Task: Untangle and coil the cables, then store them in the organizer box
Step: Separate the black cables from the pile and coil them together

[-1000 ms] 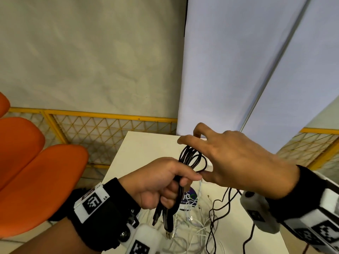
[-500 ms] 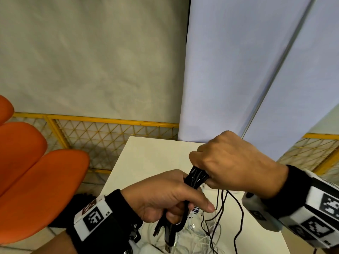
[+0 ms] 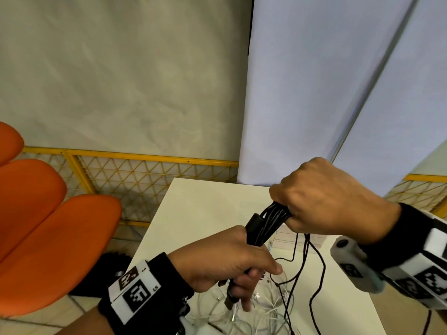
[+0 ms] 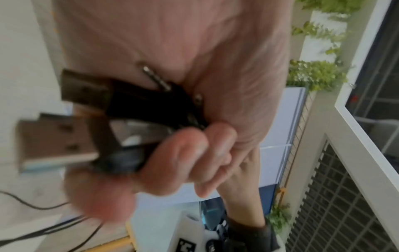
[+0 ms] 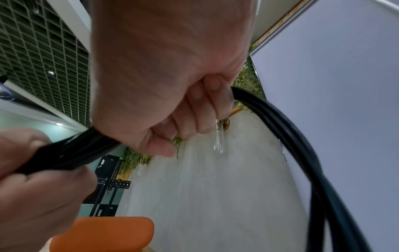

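Note:
A bundle of folded black cable (image 3: 266,226) is held above the white table (image 3: 193,209) between both hands. My left hand (image 3: 232,259) grips its lower end, with USB plugs (image 4: 58,146) sticking out past the curled fingers (image 4: 183,153). My right hand (image 3: 321,201) is fisted round the upper end of the black cable (image 5: 71,150), and loose strands (image 5: 319,170) loop out of the fist. Thin black cable ends (image 3: 304,267) hang from the right hand to the table. White cables (image 3: 261,310) lie tangled on the table below. The organizer box cannot be made out.
Orange chair seats (image 3: 48,238) stand left of the table. A yellow mesh fence (image 3: 145,175) runs behind it, with a pale blue panel (image 3: 314,93) at the far right. A white boxy object (image 3: 285,238) sits on the table under the right hand.
The right hand went from spread fingers over the loops to a fist closed round the bundle's top and drew it up and right. The left hand kept its grip.

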`<action>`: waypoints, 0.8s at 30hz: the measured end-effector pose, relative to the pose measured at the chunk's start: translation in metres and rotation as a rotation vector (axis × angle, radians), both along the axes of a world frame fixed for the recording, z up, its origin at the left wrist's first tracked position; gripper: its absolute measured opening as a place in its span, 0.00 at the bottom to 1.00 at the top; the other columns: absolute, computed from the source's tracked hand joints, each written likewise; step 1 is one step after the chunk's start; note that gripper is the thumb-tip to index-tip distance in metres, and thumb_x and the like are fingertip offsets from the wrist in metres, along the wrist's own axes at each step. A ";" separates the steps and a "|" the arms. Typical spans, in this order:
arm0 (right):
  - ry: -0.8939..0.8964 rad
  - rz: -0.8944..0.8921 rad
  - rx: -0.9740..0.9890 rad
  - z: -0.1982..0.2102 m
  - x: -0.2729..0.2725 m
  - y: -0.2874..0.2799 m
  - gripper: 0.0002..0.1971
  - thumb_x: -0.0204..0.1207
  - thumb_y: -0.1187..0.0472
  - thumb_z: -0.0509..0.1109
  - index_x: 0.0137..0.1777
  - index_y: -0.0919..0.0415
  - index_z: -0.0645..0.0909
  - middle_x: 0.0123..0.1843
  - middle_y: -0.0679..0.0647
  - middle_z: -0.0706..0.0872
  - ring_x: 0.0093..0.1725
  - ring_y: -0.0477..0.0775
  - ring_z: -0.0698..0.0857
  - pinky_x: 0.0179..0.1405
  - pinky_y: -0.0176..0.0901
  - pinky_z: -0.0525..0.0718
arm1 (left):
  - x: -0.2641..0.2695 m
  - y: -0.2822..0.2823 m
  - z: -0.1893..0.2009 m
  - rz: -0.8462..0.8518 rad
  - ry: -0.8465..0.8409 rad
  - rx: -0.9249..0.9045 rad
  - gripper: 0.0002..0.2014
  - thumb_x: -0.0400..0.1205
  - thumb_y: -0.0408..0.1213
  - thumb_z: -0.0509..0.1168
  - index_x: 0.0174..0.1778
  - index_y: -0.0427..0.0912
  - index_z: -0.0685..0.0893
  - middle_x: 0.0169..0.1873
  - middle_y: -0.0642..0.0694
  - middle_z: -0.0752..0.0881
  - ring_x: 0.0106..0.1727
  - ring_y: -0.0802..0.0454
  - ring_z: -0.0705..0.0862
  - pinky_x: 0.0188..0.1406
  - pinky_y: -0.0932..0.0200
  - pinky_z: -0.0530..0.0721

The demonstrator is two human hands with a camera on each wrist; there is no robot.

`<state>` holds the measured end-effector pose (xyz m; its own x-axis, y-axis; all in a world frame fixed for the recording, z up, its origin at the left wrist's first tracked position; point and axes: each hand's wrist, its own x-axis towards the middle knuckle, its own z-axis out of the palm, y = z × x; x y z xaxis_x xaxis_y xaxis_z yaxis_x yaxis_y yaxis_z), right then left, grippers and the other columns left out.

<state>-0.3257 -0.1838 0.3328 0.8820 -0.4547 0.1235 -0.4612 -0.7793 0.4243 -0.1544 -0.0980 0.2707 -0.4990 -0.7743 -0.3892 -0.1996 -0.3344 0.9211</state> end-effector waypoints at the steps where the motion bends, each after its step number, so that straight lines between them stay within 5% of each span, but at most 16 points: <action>1: 0.012 -0.002 -0.004 0.001 -0.001 0.000 0.10 0.60 0.55 0.53 0.23 0.58 0.65 0.16 0.54 0.67 0.19 0.60 0.57 0.23 0.38 0.48 | -0.002 0.000 0.000 0.000 -0.013 0.003 0.21 0.79 0.34 0.68 0.22 0.45 0.68 0.15 0.47 0.64 0.19 0.50 0.63 0.29 0.56 0.77; 6: 0.047 0.014 -0.019 0.004 -0.008 0.002 0.08 0.58 0.54 0.55 0.23 0.57 0.65 0.17 0.54 0.68 0.19 0.60 0.57 0.25 0.38 0.44 | -0.006 0.002 0.004 -0.064 -0.081 0.040 0.21 0.77 0.37 0.66 0.22 0.46 0.63 0.17 0.47 0.61 0.21 0.52 0.58 0.24 0.60 0.64; 11: 0.070 0.020 -0.059 -0.003 -0.008 0.007 0.09 0.60 0.55 0.53 0.22 0.57 0.63 0.16 0.55 0.69 0.20 0.61 0.56 0.25 0.39 0.48 | -0.003 -0.004 -0.005 -0.097 -0.189 -0.019 0.21 0.79 0.35 0.72 0.22 0.42 0.72 0.16 0.48 0.69 0.20 0.48 0.73 0.35 0.56 0.80; 15: 0.057 -0.012 -0.093 -0.002 -0.006 0.005 0.11 0.61 0.57 0.52 0.20 0.58 0.64 0.15 0.54 0.66 0.18 0.60 0.56 0.24 0.39 0.52 | -0.004 -0.008 0.000 -0.063 -0.150 -0.071 0.09 0.82 0.36 0.73 0.42 0.33 0.86 0.22 0.47 0.81 0.28 0.49 0.84 0.29 0.62 0.77; 17: 0.057 -0.010 -0.096 0.002 -0.006 0.002 0.11 0.61 0.57 0.52 0.20 0.58 0.63 0.17 0.52 0.59 0.18 0.58 0.55 0.23 0.39 0.53 | -0.007 -0.008 -0.003 0.015 -0.142 -0.101 0.14 0.84 0.42 0.71 0.51 0.30 0.87 0.21 0.48 0.81 0.26 0.50 0.83 0.26 0.62 0.77; 20: 0.077 -0.007 -0.090 0.003 -0.010 -0.002 0.11 0.61 0.57 0.52 0.19 0.57 0.63 0.18 0.52 0.57 0.17 0.57 0.56 0.22 0.39 0.55 | -0.012 -0.005 -0.008 0.053 -0.129 -0.123 0.18 0.87 0.47 0.65 0.43 0.34 0.86 0.18 0.50 0.70 0.19 0.53 0.71 0.27 0.58 0.78; 24: 0.083 0.015 -0.085 -0.003 -0.011 -0.002 0.11 0.61 0.55 0.53 0.20 0.57 0.64 0.15 0.52 0.68 0.17 0.58 0.57 0.23 0.38 0.54 | -0.011 -0.005 -0.010 0.073 -0.195 -0.112 0.23 0.85 0.55 0.65 0.30 0.46 0.69 0.19 0.52 0.67 0.19 0.53 0.64 0.26 0.57 0.70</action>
